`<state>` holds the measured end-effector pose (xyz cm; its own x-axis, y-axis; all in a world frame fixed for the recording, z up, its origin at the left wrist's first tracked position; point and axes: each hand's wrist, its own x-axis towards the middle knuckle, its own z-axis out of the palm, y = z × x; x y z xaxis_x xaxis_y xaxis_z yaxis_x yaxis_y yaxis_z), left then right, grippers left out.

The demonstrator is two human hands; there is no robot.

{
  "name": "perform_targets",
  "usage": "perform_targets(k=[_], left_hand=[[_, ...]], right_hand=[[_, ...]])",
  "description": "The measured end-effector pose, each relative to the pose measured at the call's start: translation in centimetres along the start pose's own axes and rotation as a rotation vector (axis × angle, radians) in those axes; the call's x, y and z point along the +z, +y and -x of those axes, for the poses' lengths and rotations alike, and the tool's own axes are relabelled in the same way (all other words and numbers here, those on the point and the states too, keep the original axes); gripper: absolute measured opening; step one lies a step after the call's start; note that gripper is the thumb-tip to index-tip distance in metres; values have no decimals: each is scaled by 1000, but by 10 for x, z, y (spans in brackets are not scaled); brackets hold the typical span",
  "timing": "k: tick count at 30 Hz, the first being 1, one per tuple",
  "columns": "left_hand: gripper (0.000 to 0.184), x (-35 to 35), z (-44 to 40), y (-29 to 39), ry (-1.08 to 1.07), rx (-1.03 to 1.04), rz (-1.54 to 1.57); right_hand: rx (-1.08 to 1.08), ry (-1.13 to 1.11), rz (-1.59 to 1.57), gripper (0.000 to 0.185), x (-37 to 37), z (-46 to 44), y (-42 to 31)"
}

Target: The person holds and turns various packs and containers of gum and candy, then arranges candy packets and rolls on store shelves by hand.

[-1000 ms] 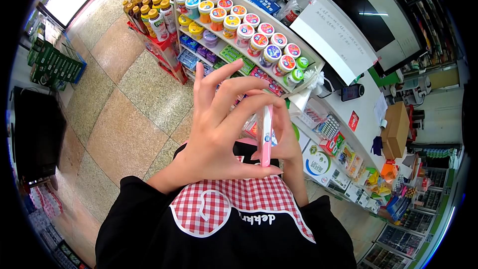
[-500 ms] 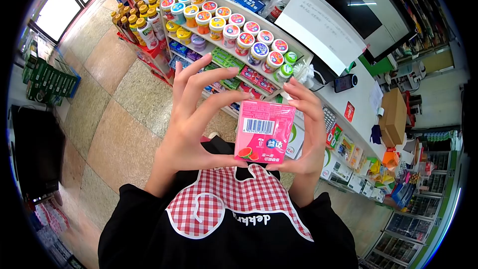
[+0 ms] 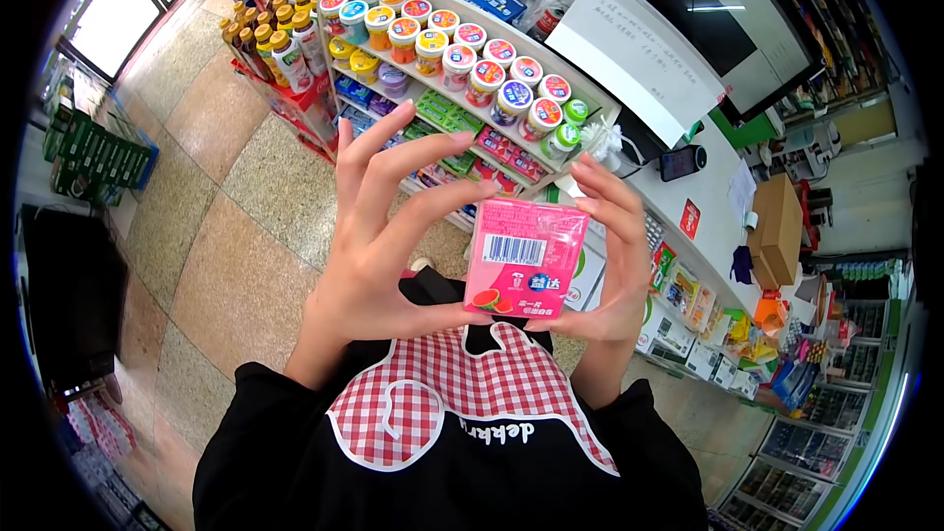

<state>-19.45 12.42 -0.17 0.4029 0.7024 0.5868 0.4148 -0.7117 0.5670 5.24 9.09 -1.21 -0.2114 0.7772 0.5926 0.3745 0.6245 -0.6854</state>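
A pink chewing gum pack [image 3: 526,270] with a barcode, a watermelon picture and white lettering is held up in front of my chest. My left hand [image 3: 379,236] grips its left side, index finger at the upper corner and thumb at the lower one, the other fingers spread away. On the opposite side, my right hand [image 3: 615,246] pinches the pack between thumb and fingers. The barcode face points toward me, and a little of the top edge shows. The far face of the pack is hidden.
Beyond the pack stands a shelf rack [image 3: 590,162] with rows of gum tubs [image 3: 457,64] and flat packs [image 3: 447,113]. Several bottles [image 3: 285,59] stand at its left end. To the right runs a white counter [image 3: 713,192] with a phone [image 3: 682,164] and a cardboard box [image 3: 774,231].
The pack has tilted slightly, with its upper right corner shifting to the right. My right hand has moved a little to the right with it, while my left hand stays almost in place.
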Motion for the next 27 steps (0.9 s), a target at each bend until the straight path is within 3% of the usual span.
perform_targets(k=[7, 14, 21, 27], left_hand=[[65, 9, 3, -6, 54, 68, -159], [64, 12, 5, -7, 113, 109, -162], [72, 20, 4, 2, 19, 179, -148], [80, 22, -5, 6, -86, 84, -56]], right_hand=[[-129, 16, 144, 78, 5, 0, -3], [-210, 31, 259, 77, 6, 1, -13], [-98, -23, 259, 80, 6, -8, -17], [-68, -92, 280, 80, 6, -16, -17]])
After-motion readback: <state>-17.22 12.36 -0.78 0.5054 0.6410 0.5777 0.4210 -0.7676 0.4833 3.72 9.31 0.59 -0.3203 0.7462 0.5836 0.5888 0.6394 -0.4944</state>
